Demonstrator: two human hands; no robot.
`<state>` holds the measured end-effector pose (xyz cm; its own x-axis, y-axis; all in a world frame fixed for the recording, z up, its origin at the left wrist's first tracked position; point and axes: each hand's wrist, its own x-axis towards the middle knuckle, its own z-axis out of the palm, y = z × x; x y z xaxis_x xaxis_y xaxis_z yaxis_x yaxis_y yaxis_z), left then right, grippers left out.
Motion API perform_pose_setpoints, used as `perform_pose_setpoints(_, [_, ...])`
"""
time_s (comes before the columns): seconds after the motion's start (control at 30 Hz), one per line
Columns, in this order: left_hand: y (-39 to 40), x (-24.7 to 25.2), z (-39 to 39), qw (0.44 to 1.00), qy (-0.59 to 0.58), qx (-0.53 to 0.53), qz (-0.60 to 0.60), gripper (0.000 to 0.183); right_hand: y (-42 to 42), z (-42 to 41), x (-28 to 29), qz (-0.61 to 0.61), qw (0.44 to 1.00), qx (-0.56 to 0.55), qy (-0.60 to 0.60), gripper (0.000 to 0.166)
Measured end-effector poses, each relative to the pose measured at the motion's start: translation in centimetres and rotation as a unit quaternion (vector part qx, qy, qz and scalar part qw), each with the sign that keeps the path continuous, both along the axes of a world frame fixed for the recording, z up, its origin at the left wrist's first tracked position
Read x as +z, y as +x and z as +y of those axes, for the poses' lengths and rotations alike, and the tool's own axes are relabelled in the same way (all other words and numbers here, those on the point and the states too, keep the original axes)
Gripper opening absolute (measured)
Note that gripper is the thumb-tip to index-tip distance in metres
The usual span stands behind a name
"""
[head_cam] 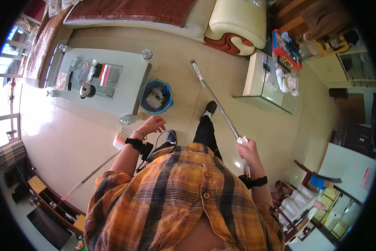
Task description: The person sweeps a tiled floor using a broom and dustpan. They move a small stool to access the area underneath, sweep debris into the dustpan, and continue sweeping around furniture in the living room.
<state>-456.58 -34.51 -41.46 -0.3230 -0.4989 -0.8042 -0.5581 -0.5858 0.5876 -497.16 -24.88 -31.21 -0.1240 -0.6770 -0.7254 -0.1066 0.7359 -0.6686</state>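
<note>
My right hand [248, 152] is closed around the white grip of a long metal pole [221, 108], which slants up and left over the floor. The pole's far end is a narrow white head with a dark tip. My left hand [153, 124] holds nothing, its fingers loosely bent, just below a blue-lined waste bin [171, 99] with crumpled paper and other rubbish in it. Beneath my left forearm lies a broom or dustpan with a white head [118, 141] and a long thin handle. I wear a black strap on each wrist; the left one carries a small device with a cable.
A glass-topped coffee table [125, 103] stands at upper left, bearing a small lidded pot [87, 90] and a tray. A sofa [238, 18] lies along the top. At right is a glass-topped side cabinet [254, 73] with bags and a red box [287, 48]. A wooden chair [315, 172] stands at lower right.
</note>
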Motion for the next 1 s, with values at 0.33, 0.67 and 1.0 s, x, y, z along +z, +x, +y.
perform_pose_setpoints(0.33, [-7.9,-0.2,-11.8,0.986,-0.012,0.160,-0.035,0.030,-9.3,-24.3,-3.0,-0.152,0.984,0.086,0.035,0.012])
perform_pose_setpoints(0.67, [-10.6,0.1,-18.8,0.972,-0.050,0.214,-0.078,0.030,-5.6,-43.5,-4.6,-0.110,0.947,0.301,-0.015,0.040])
perform_pose_setpoints(1.0, [-5.1,-5.2,-27.4,0.940,-0.031,0.339,0.004,0.030,12.7,-61.7,-8.6,-0.075,0.877,0.436,-0.187,0.023])
